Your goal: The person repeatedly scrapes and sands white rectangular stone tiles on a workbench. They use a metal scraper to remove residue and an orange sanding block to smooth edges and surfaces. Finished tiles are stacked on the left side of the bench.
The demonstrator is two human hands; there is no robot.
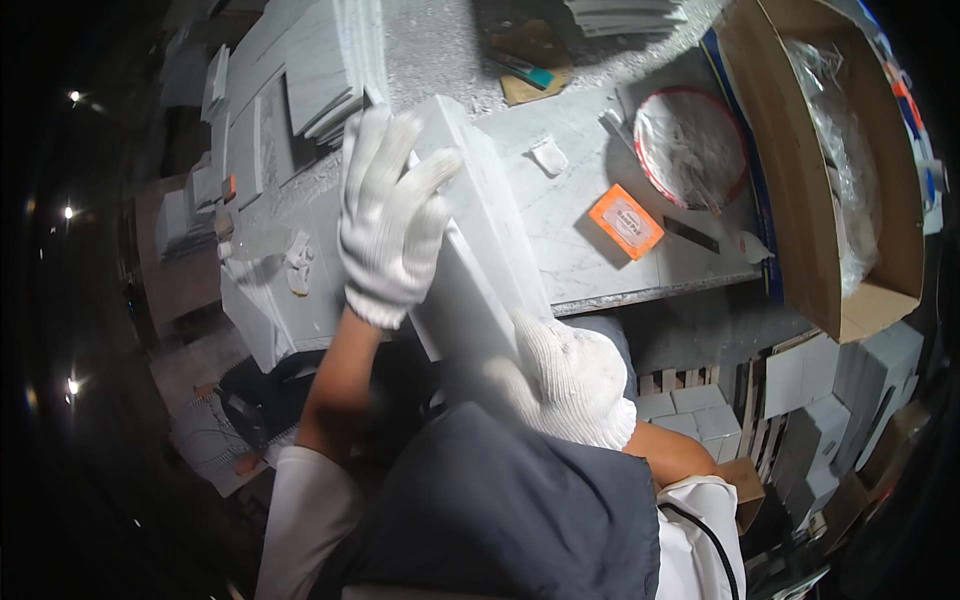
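Note:
A long white-grey marble slab (490,220) slants across the near edge of the table, its near end reaching toward my body. My left hand (393,215), in a white knit glove, is at the slab's left edge with its fingers stretched out and apart. The glove is slightly blurred. In a matching glove, my right hand (575,385) is closed around the slab's near end. Its fingertips are partly hidden. To the right of the slab, an orange box-shaped block (627,222) with a pale label lies on the marble tabletop (575,260).
Stacked marble tiles (325,75) stand at the far left. A red-rimmed round container (690,148) and an open cardboard box (800,170) with clear plastic are at the right. Beyond the slab lies a teal-ended tool (525,70) on cardboard. More boxes (705,410) are low right.

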